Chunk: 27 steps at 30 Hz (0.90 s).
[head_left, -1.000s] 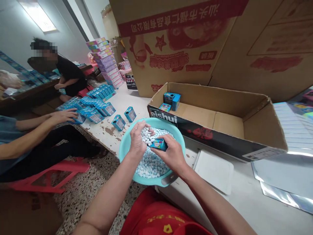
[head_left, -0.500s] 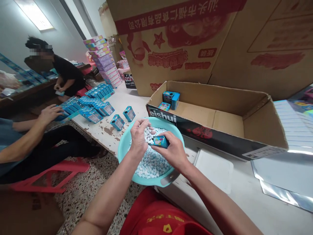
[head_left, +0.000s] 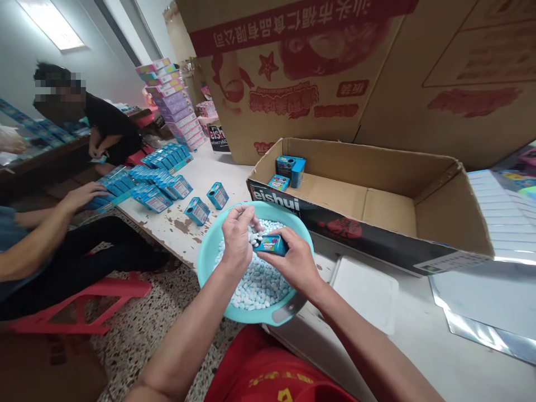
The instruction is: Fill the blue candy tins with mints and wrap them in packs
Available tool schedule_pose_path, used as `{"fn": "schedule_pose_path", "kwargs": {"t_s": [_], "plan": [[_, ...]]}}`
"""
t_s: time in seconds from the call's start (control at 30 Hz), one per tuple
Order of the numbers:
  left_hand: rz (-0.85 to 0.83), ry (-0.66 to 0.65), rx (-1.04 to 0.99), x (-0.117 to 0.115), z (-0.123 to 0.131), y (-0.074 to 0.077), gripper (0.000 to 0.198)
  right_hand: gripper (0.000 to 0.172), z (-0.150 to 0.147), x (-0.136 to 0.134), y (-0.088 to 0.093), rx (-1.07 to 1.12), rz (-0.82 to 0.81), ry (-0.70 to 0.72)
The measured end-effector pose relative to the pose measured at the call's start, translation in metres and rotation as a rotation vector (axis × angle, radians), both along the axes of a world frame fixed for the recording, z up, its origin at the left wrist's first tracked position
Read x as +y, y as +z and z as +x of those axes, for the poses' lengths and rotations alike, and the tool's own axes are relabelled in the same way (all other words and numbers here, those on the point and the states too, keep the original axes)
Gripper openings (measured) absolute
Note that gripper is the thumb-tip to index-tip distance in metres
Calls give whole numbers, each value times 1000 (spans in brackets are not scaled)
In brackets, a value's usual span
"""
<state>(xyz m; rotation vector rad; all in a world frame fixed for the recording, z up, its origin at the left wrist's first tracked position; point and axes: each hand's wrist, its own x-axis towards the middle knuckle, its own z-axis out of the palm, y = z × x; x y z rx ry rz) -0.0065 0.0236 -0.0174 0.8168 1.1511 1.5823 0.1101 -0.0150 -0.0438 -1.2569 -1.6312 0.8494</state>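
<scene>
Turquoise bowl (head_left: 205,254), just the one, juts past the tabletop's (head_left: 234,174) near edge, loaded with white candies (head_left: 257,287), too many to count. Right hand (head_left: 298,258) is clamped on one blue tin (head_left: 271,244) above it, left hand (head_left: 237,237) is cupped around some candies at the tin's end. Two loose tins (head_left: 197,211) stand near that same edge, three carton tins (head_left: 297,174) sit in the long carton's (head_left: 352,229) left end, cardboard floor showing to its right edge

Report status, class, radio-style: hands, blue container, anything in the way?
Right hand gripping blue container. Left hand cupping pellets at container's end. Both above bowl. No obstruction seen between hands.
</scene>
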Motion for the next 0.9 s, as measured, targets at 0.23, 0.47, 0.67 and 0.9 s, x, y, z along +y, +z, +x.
{"fn": "schedule_pose_path", "kwargs": {"t_s": [0.23, 0.47, 0.67, 0.9], "plan": [[-4, -7, -11, -2, 2, 4, 21, 25, 1, -3, 0, 7, 21, -21], [4, -53, 32, -5, 7, 3, 22, 25, 3, -2, -5, 29, 31, -21], [45, -1, 45, -3, 8, 3, 20, 25, 8, -5, -2, 47, 59, -29], [53, -47, 132, -8, 12, -2, 20, 24, 3, -3, -10, 127, 3, -13]]}}
